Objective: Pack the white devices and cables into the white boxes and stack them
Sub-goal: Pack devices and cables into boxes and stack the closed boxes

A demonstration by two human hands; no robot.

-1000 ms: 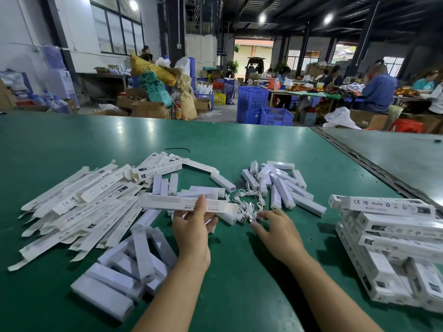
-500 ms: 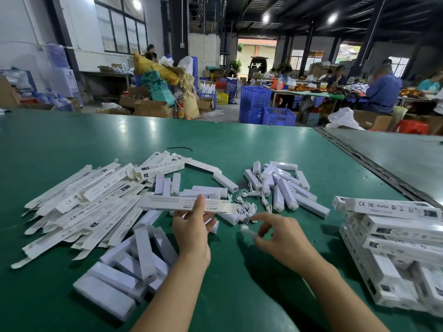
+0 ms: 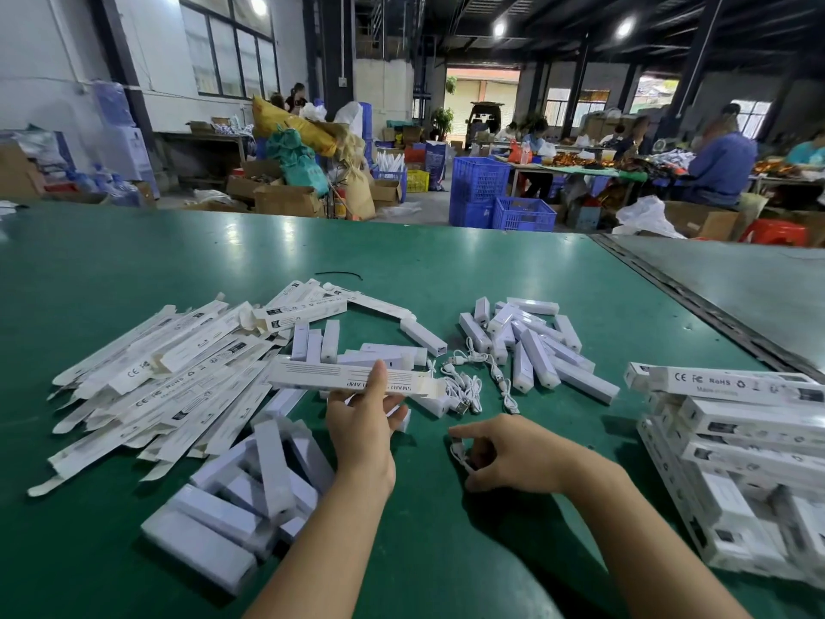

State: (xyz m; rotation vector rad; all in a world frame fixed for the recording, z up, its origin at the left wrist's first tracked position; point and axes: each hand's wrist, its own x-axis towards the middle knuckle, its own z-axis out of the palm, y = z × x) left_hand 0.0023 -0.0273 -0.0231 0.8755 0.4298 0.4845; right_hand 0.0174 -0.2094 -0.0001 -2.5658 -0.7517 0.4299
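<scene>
Left of the grip: flat boxes, heaped, overlapped too heavily to count; devices nearer, about 10. Left hand grips 1 open-ended box; right hand pinches 1 cable, loose cables just beyond. Right of it: packed stack, roughly 10. Judged under half done.

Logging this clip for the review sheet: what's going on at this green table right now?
A person is packing at a green table. The left hand holds a long white box just above the table, thumb on top. The right hand pinches a white cable in its fingers, not yet at the box. Flat boxes lie heaped on the left. Loose devices and spare cables lie in the middle. Packed boxes are stacked on the right.
</scene>
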